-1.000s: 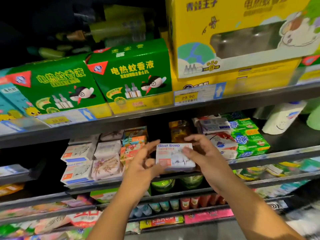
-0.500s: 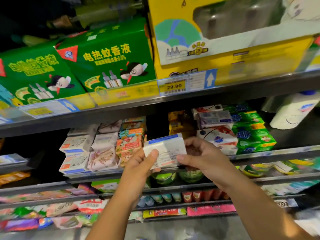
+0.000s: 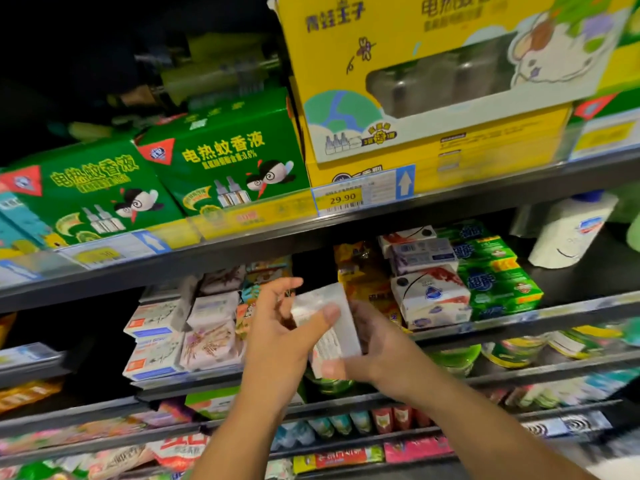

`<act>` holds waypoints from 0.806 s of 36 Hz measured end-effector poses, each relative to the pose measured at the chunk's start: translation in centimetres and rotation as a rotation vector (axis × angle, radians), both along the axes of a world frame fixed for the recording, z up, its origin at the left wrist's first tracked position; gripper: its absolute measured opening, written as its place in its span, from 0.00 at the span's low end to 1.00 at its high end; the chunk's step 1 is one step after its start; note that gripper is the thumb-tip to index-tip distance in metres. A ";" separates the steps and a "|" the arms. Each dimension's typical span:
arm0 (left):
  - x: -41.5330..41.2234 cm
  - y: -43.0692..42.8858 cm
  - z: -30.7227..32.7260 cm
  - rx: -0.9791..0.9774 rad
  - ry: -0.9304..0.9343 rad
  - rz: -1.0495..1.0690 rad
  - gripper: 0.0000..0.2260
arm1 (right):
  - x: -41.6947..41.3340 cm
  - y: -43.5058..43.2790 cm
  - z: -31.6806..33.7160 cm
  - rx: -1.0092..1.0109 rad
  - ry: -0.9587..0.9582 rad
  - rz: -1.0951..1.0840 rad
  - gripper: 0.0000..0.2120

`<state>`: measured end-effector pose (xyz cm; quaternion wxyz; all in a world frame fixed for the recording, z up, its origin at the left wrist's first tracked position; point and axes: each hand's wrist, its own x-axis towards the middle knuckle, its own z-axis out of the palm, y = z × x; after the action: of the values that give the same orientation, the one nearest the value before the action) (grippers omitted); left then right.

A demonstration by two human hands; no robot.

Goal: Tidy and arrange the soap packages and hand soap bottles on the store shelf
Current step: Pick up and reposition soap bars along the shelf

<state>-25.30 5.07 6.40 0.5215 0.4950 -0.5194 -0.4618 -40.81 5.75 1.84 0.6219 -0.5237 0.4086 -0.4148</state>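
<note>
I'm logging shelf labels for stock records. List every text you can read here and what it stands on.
"电热蚊香液": green box.
"青蛙王子": yellow box.
"29.90": price tag under the yellow box.
Soap box: print too blurred to read.
Everything else: too small or blurred.

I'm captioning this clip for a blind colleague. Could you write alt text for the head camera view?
Two hands hold a white soap box before a store shelf of soap packages, the left hand with thumb on its face, the right hand gripping from behind. Green boxes and a yellow box sit above.
</note>
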 end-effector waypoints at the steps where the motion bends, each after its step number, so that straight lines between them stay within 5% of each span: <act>1: -0.3 0.0 0.0 0.013 0.001 -0.010 0.26 | 0.1 0.2 0.0 0.003 -0.008 0.018 0.35; 7: 0.8 -0.7 -0.8 0.137 -0.074 0.008 0.21 | -2.1 0.2 -0.7 0.043 0.082 -0.021 0.34; 16: 0.6 0.7 -2.5 0.290 -0.008 -0.137 0.25 | -5.3 -1.0 1.1 -0.018 -0.038 -0.244 0.24; 21: -0.4 2.3 -2.9 0.263 -0.089 -0.323 0.29 | -3.8 -1.0 2.6 -0.145 0.032 -0.197 0.31; 29: 0.0 3.1 -3.7 0.162 -0.182 -0.246 0.30 | -2.9 0.2 2.7 -0.263 0.182 -0.035 0.35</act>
<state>-25.31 8.22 2.74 0.3701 0.5077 -0.5825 -0.5157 -43.72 5.98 4.59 0.5010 -0.6289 0.4143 -0.4265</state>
